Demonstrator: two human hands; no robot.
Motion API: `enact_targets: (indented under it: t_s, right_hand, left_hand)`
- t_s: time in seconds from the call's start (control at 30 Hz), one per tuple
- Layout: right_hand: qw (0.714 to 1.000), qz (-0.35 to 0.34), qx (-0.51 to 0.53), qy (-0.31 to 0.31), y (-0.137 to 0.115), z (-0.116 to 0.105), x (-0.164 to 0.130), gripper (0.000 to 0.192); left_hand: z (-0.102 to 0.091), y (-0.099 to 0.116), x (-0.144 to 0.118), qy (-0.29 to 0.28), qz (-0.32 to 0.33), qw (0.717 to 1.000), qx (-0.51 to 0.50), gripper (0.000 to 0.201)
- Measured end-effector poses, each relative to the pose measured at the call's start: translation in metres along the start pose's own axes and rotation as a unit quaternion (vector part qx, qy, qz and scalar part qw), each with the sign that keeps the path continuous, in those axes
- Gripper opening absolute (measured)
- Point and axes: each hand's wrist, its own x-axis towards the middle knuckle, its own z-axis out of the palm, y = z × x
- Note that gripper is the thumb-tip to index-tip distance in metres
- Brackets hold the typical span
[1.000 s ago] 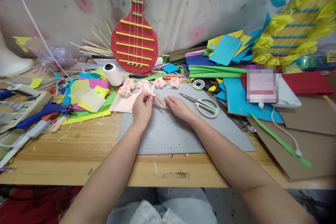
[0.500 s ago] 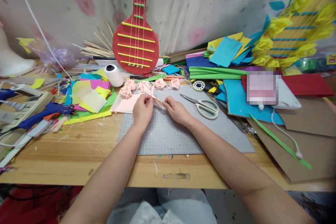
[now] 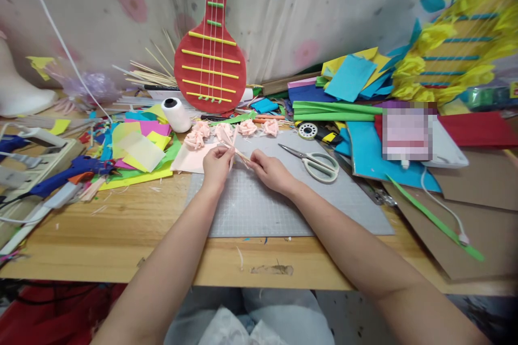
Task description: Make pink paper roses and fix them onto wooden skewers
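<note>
Both hands meet over the grey cutting mat. My left hand pinches a narrow pale pink paper strip, whose loose end sticks up beyond the fingers. My right hand is closed on a thin pale stick that slants across to the left fingertips, with pink paper around its far end. Just past the hands sit several pink paper roses in a row. A pale pink paper sheet lies left of my left hand. Grey-handled scissors rest on the mat to the right.
A red paper lute stands against the curtain behind a white thread spool. A blue glue gun and power strip are at left, near coloured paper scraps. A tape roll and brown cardboard lie at right.
The pink strip's loose end now stands up more above my left fingers. My right hand has shifted slightly down and left, and the stick between the hands shows more plainly.
</note>
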Motion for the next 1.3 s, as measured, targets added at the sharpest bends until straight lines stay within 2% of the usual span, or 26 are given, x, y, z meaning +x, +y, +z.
enact_targets:
  t_s: [0.17,0.33,0.6,0.87,1.13,1.3]
  right_hand:
    - [1.000,-0.020,0.019,-0.009,-0.001,-0.004,-0.002,0.020]
    - [0.998,-0.028,0.056,-0.025,-0.001,-0.005,-0.002,0.021]
    - [0.999,0.002,0.039,-0.034,-0.003,-0.003,-0.001,0.020]
    - [0.999,-0.030,0.006,-0.035,0.003,-0.003,-0.003,0.020]
    - [0.997,-0.004,-0.066,-0.034,-0.001,-0.001,-0.004,0.022]
    - [0.997,-0.015,-0.064,-0.052,-0.003,-0.003,-0.004,0.020]
  left_hand:
    - [-0.001,0.006,-0.003,-0.026,-0.003,0.999,-0.046,0.024]
    - [-0.003,0.004,-0.003,-0.031,0.028,0.999,0.002,0.021]
    - [-0.002,0.000,0.002,-0.022,0.023,0.999,0.035,0.023]
    - [-0.005,0.010,-0.002,-0.050,-0.034,0.998,0.008,0.027]
    - [-0.004,0.004,0.002,-0.028,-0.022,0.999,0.000,0.029]
    - [-0.006,0.000,0.005,-0.020,0.025,0.999,0.038,0.025]
